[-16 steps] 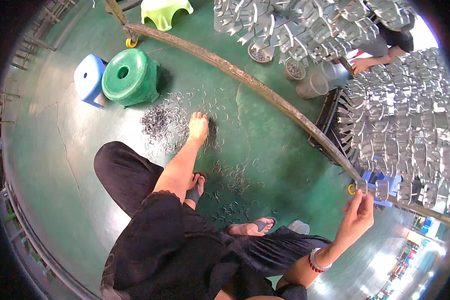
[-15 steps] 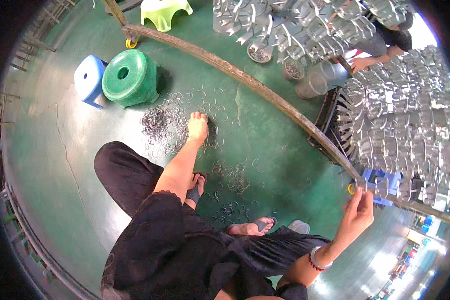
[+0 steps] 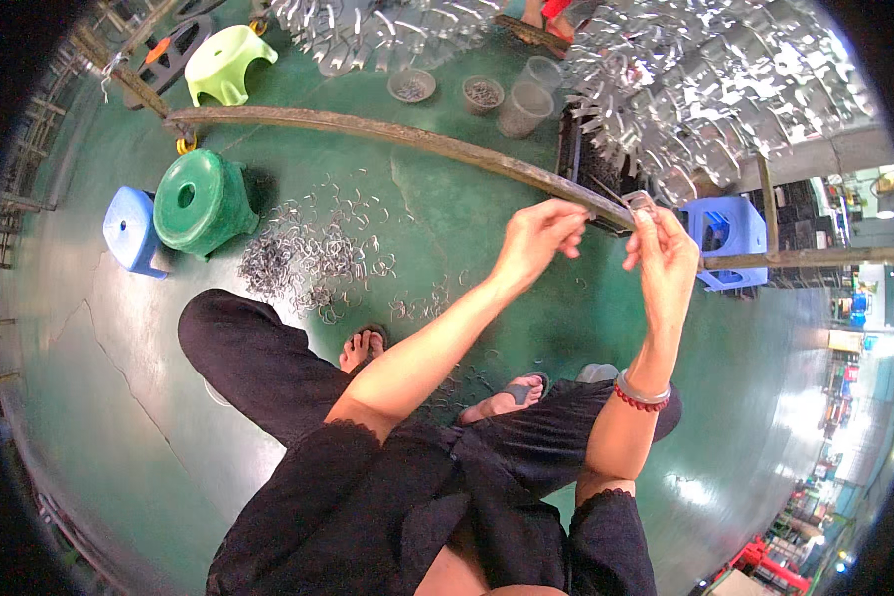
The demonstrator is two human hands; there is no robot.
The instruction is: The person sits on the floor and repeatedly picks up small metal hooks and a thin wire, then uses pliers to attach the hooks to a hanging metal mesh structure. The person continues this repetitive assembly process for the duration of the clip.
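My left hand (image 3: 543,238) is closed in a pinch just above the rack's wooden bar. Something small and dark shows at its fingertips, too small to make out. Beside it on the right, my right hand (image 3: 664,260) grips a small silvery metal piece (image 3: 638,201) between thumb and fingers, at the level of the bar. A short gap separates the two hands. On the green floor to the left lies a pile of small curved metal hooks (image 3: 278,260), with loose ones scattered toward my feet.
The wooden bar (image 3: 447,149) crosses ahead of me. Shiny metal pieces (image 3: 725,89) hang densely beyond it. Plastic stools stand around: green (image 3: 201,204), light blue (image 3: 131,230), lime (image 3: 230,65) and blue (image 3: 727,233). Bowls of small parts (image 3: 483,94) and clear tubs (image 3: 524,109) sit behind the bar.
My left hand has left the hook pile and moved right, up to the bar near my right hand. My right hand has risen and shifted left. The view has turned to the right.
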